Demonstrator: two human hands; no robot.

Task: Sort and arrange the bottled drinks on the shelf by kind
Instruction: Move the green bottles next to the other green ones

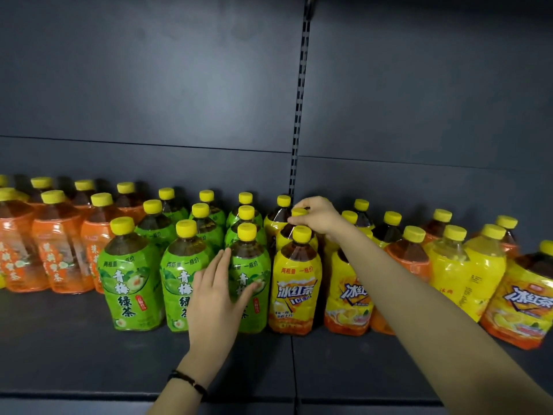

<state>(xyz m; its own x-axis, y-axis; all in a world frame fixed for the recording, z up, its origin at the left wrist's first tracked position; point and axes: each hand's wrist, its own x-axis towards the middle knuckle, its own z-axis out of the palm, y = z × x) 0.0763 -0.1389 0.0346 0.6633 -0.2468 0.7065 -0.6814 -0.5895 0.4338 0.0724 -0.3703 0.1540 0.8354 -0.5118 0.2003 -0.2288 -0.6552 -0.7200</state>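
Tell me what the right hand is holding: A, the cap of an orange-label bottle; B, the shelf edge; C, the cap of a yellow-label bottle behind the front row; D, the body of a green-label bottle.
C: the right hand pinches the cap of the yellow-label bottle just behind the front one.

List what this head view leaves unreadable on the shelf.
1. Head view: right hand covers the second-row yellow bottle's cap.
2. Left hand blocks part of the front green bottle's label.
3. Left frame edge cuts the end orange bottle.
4. Right forearm crosses the next yellow bottle's label.
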